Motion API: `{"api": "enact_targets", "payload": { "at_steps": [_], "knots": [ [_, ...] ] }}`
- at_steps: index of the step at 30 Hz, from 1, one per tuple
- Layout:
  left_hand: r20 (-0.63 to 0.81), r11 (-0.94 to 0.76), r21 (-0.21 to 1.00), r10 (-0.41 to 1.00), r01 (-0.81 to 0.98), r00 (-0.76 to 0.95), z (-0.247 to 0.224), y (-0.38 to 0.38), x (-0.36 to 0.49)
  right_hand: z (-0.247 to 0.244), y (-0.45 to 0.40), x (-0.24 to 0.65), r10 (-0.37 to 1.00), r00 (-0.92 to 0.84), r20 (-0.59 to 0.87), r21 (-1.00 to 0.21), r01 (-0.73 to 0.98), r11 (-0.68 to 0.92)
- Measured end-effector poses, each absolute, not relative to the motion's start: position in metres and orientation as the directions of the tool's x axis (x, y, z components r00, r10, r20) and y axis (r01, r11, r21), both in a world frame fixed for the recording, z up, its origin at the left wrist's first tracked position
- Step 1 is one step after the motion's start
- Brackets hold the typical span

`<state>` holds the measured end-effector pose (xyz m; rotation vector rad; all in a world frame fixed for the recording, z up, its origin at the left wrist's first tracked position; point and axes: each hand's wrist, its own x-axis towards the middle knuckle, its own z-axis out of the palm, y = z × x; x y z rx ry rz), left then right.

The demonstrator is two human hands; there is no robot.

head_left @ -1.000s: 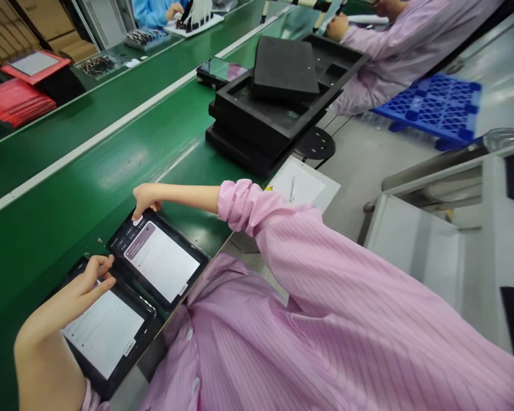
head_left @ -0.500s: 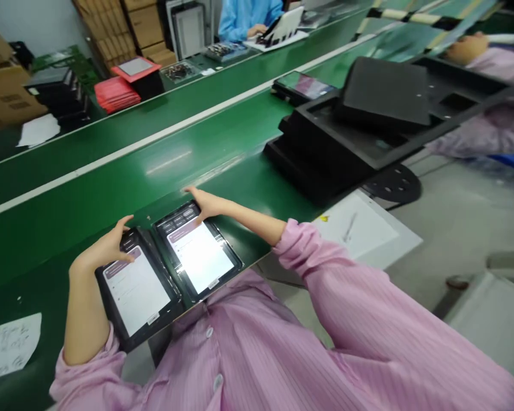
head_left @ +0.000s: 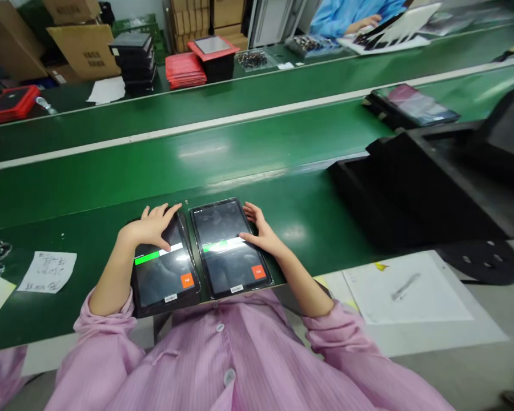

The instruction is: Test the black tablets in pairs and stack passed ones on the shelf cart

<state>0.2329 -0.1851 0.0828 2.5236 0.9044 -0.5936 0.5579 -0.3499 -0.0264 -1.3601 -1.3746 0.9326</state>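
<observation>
Two tablets lie side by side at the front edge of the green bench, each showing a dark screen with a green and white bar and an orange box. Over the upper part of the left tablet spreads my left hand, fingers apart, thumb on the screen. Beside the right tablet is my right hand, its thumb over the screen near the bar and its other fingers apart along the right edge. Neither hand grasps anything.
Black trays stand at the right, with a wrapped device behind them. A paper sheet lies front right, a handwritten note at left. Across the bench are red pouches and a person in blue.
The view has turned right. Both screens went from white pages to dark ones with bars. My right hand moved from the right tablet's top to its right side. The other person's hand at right left view.
</observation>
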Motion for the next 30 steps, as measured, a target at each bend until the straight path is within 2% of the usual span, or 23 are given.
{"api": "enact_targets", "payload": {
  "at_steps": [6,11,18,30],
  "knots": [
    [-0.513,-0.706,0.145,0.545,0.693,0.663,0.083,-0.193,0.239,-0.026,-0.353,0.557,0.985,0.037,0.169,-0.940,0.306,0.150],
    [-0.507,-0.722,0.269,0.457,0.638,0.731,0.084,-0.183,0.231,-0.036,-0.353,0.563,0.966,0.207,0.157,-0.977,0.178,0.121],
    [-0.522,-0.703,0.337,0.414,0.626,0.746,0.078,-0.171,0.230,-0.032,-0.362,0.555,0.921,0.349,0.173,-0.944,0.326,0.053],
    [-0.529,-0.681,0.359,0.415,0.638,0.741,0.078,-0.168,0.238,-0.029,-0.360,0.558,0.948,0.313,0.053,-0.986,0.169,-0.001]
  ]
}}
